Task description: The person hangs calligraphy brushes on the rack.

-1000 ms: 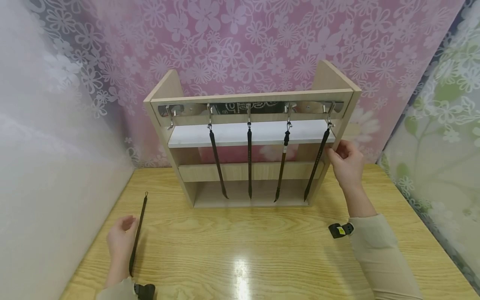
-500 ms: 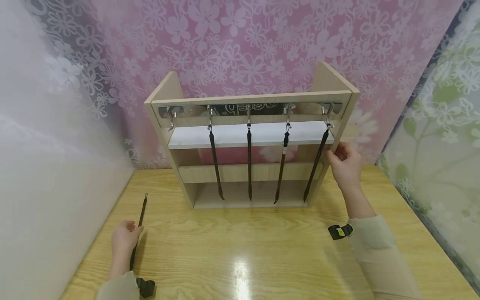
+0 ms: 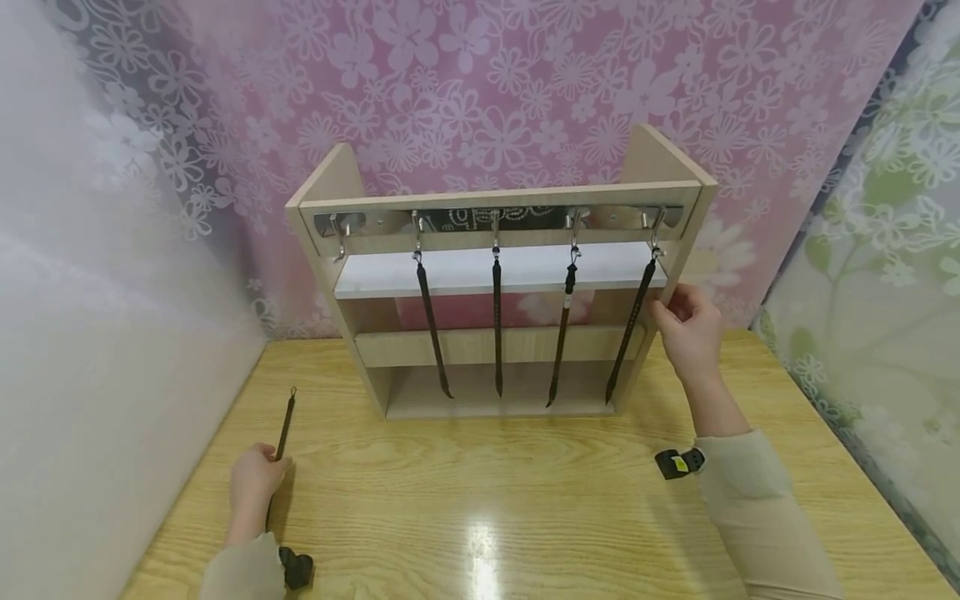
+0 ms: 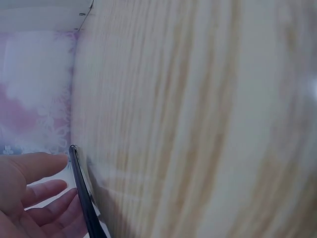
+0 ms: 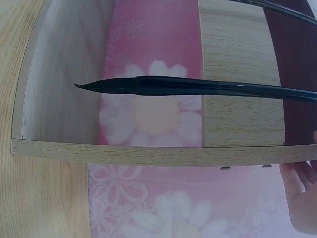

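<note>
Head view: left hand (image 3: 255, 483) rests on the wooden table (image 3: 525, 500) with its fingers curled round the lower part of a dark brush (image 3: 283, 427) lying flat near the table's left edge, while the right hand (image 3: 688, 332) holds the right side panel of the wooden rack (image 3: 675, 154), fingers bent round its edge just beside the rightmost of four hanging brushes (image 3: 628, 332). Left wrist view, blurred, adds only the brush shaft against loosely bent fingers (image 4: 44, 191). Right wrist view alone shows the hanging brush's pointed tip across the rack's lower opening, clear of the panel.
</note>
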The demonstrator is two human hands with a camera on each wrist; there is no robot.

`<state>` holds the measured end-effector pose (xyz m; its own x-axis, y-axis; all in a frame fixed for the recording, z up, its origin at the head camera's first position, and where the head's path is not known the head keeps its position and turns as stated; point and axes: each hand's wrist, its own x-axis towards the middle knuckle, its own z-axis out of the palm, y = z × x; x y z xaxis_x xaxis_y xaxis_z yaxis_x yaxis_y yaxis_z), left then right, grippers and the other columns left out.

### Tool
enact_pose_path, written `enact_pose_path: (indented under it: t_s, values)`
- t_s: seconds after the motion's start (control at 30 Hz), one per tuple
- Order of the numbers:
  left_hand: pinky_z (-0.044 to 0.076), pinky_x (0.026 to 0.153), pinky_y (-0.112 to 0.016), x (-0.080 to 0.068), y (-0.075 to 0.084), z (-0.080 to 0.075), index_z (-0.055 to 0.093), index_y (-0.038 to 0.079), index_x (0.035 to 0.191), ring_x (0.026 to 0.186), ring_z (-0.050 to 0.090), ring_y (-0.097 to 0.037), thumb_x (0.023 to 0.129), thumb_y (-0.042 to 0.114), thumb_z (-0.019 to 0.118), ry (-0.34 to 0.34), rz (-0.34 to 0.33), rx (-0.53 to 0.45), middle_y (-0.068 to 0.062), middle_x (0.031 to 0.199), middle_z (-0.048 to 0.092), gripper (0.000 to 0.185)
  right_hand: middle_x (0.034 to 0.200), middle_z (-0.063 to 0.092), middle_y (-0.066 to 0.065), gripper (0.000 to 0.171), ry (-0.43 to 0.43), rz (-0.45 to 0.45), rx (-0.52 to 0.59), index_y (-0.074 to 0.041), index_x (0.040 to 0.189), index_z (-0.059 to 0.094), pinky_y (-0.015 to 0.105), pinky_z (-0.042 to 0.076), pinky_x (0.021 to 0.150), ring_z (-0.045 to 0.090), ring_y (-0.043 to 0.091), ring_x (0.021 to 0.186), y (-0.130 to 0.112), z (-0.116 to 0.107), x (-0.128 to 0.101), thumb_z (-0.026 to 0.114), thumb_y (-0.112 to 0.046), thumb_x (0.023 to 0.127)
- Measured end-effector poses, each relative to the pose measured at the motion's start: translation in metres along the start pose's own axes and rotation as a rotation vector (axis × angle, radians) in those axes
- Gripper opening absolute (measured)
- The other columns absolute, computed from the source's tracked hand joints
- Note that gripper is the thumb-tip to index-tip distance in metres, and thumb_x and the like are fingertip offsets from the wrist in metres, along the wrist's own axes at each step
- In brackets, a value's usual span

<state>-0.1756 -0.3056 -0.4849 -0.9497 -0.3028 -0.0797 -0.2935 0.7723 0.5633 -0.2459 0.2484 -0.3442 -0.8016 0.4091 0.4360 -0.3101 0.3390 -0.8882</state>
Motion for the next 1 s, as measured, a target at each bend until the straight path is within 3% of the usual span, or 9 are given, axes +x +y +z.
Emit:
enact_pose_path:
  t_s: [0.6, 1.0]
  values:
    - [0.046, 0.069, -0.047, 0.007, -0.004, -0.003, 0.047, -0.017, 0.105, 0.087, 0.050, -0.043, 0.083, 0.009, 0.054, -0.060, -0.025, 0.043, -0.032, 0.102, 0.051, 0.034, 0.079, 0.056, -0.010, 0.017, 0.008, -0.007, 0.007, 0.000, 0.096, 0.058, 0.010, 0.047, 0.070, 0.056, 0.002, 0.078, 0.000, 0.001, 0.000, 0.061, -0.002, 0.079]
    - [0.047, 0.063, -0.045, 0.011, -0.010, -0.003, 0.050, -0.016, 0.098, 0.081, 0.052, -0.040, 0.080, 0.002, 0.052, -0.093, -0.023, 0.049, -0.030, 0.094, 0.053, 0.026, 0.077, 0.054, -0.011, 0.018, 0.018, -0.032, -0.054, 0.002, 0.094, 0.058, 0.009, 0.046, 0.068, 0.054, 0.001, 0.076, 0.001, 0.001, 0.000, 0.062, -0.005, 0.079]
